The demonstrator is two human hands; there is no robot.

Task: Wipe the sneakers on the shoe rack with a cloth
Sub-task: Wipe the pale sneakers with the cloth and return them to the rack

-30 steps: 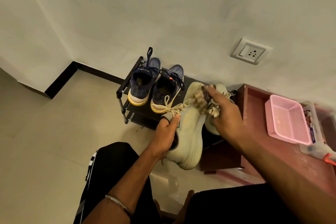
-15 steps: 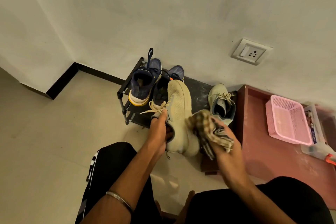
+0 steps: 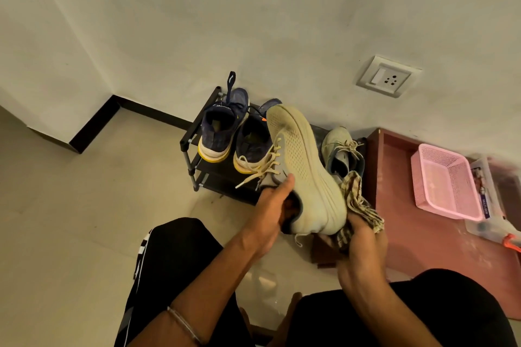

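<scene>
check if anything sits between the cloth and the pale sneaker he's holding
Nothing visible does. The right hand holds the checked cloth right against the heel side of the pale sneaker, which the left hand grips at its opening.

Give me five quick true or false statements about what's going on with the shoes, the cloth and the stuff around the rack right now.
1. The left hand holds the beige sneaker at its opening. True.
2. The right hand holds a plain white cloth. False: the checked cloth is brown and cream.
3. Two navy sneakers sit on the shoe rack. True.
4. The pink basket sits on the shoe rack. False: it rests on the reddish surface to the right of the rack.
5. The other beige sneaker lies on the floor. False: it stands on the rack's right end.
</scene>
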